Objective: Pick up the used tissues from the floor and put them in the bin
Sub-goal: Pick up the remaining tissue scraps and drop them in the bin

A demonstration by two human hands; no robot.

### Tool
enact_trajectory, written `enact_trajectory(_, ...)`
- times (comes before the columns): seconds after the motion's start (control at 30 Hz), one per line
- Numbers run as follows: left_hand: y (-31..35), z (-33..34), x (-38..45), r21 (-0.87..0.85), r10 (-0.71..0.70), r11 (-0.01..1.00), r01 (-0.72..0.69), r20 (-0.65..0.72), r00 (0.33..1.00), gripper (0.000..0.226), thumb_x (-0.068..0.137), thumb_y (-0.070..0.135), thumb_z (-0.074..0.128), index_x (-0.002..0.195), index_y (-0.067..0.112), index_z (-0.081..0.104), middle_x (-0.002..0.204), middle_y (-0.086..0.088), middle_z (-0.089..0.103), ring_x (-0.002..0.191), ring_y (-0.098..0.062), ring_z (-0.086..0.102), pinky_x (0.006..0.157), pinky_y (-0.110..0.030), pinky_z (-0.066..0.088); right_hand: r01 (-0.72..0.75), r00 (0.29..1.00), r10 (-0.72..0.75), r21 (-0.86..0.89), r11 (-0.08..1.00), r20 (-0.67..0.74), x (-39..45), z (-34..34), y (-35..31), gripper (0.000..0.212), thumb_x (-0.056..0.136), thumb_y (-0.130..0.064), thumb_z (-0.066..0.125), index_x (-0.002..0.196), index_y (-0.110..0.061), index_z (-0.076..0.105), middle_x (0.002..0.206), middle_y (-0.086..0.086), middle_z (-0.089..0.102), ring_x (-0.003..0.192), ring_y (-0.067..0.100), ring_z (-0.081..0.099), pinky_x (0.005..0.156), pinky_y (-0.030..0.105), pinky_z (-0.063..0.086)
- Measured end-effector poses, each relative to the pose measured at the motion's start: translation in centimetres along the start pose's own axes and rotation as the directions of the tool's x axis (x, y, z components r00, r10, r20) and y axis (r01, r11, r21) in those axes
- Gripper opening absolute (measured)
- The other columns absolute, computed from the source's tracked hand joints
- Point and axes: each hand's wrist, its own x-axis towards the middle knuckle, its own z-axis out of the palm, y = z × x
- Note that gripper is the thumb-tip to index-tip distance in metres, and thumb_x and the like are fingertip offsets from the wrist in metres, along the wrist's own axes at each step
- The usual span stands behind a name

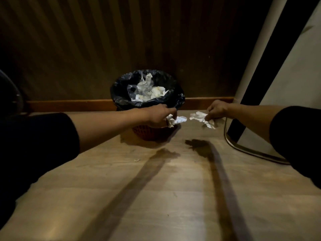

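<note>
Nearest: wood floor (173, 197), two long arm shadows across it. Small white scrap (136, 160) on floor, left of ctr. Cable (246, 150) curving along floor at rt. Further out: left hand (160, 116) clenched round crumpled tissue (175, 120), in front of bin. Right hand (216, 109) pinching second tissue (202, 119), just rt of bin. Farthest: bin (152, 133), red mesh w/ black liner (121, 94), tissues + clear plastic inside, against skirting (69, 104) and dark panelled wall.

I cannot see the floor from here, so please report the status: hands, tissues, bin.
Left hand shut on tissue; right hand shut on second tissue. Bin ahead, lined, part full. Small scrap on floor. Nothing blocking.
</note>
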Motion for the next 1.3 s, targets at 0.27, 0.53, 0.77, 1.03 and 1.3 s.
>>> enact_trajectory(0.27,-2.7,-7.6,-4.1,-0.452,-0.215,0.886,0.101,-0.208,0.954,0.037,0.089,0.025,0.064,0.125,0.027,0.052,0.112,-0.001,0.061,0.091,-0.02,0.066,0.077,-0.034,0.054,0.156,0.972,-0.037,0.517,0.841,-0.233,-2.5,-2.2,-5.3,0.017,0.085,-0.016,0.071,0.095,-0.002,0.07,0.086,0.015,0.059,0.071,0.023,0.056,0.057,0.03,0.042)
enact_trajectory(0.53,-7.1,-10.0,-5.2,-0.705,-0.471,0.696,0.134,-0.308,0.826,0.042,0.086,0.021,0.071,0.125,0.022,0.055,0.114,-0.003,0.059,0.09,-0.017,0.067,0.079,-0.035,0.06,0.237,0.969,-0.099,0.732,0.638,-0.227,-3.9,-2.1,-14.9,0.009,0.092,-0.019,0.063,0.096,-0.011,0.063,0.095,0.006,0.061,0.077,0.014,0.058,0.066,0.027,0.05)
enact_trajectory(0.77,-8.9,-9.7,-5.2,-0.829,-0.598,0.552,0.092,-0.317,0.736,0.041,0.088,0.016,0.071,0.127,0.023,0.06,0.118,-0.004,0.06,0.074,-0.009,0.065,0.047,-0.009,0.049,0.238,0.97,-0.155,0.865,0.442,-0.188,-3.0,-0.9,-21.8,0.036,0.097,-0.016,0.051,0.131,-0.006,0.054,0.112,0.012,0.066,0.083,0.018,0.064,0.055,0.027,0.054)
enact_trajectory(1.03,-11.6,-7.5,-3.6,-0.888,-0.708,0.441,0.13,-0.254,0.659,0.056,0.089,0.011,0.068,0.141,0.025,0.052,0.141,-0.006,0.052,0.111,-0.019,0.062,0.094,-0.027,0.051,0.084,0.991,-0.124,0.961,0.264,-0.052,-2.1,0.4,-24.5,0.054,0.101,-0.038,0.048,0.151,-0.025,0.031,0.159,0.012,0.022,0.137,0.043,0.039,0.092,0.057,0.055)
enact_trajectory(1.3,-12.7,-6.4,-1.7,-0.908,-0.611,0.408,0.096,-0.194,0.768,0.04,0.092,0.013,0.065,0.131,0.015,0.059,0.127,-0.013,0.061,0.106,-0.027,0.064,0.092,-0.048,0.057,0.123,0.985,-0.155,0.929,0.35,-0.072,-1.0,0.8,-24.0,0.056,0.104,-0.04,0.039,0.144,-0.003,0.04,0.15,0.021,0.038,0.134,0.039,0.045,0.09,0.051,0.058)
